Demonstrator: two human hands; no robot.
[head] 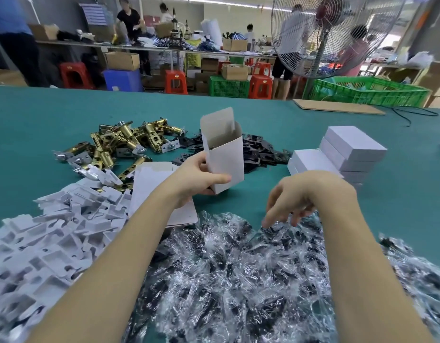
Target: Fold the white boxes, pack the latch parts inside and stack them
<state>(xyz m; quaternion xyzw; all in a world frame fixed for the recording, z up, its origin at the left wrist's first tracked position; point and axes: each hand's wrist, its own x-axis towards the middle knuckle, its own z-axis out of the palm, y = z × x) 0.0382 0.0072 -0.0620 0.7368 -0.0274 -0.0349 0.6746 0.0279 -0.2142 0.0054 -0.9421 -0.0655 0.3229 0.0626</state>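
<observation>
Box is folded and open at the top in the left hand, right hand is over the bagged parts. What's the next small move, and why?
Probably pinch one clear packet from the pile under the right hand: its fingers hang just above the bags, holding nothing, while the left hand holds the white box upright with its top flap open, ready to fill.

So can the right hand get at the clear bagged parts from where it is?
Probably yes. The right hand hangs open, fingers down, just above the near pile of bagged parts, with nothing between them. The left hand holds the open box off to the side, out of the way.
</observation>
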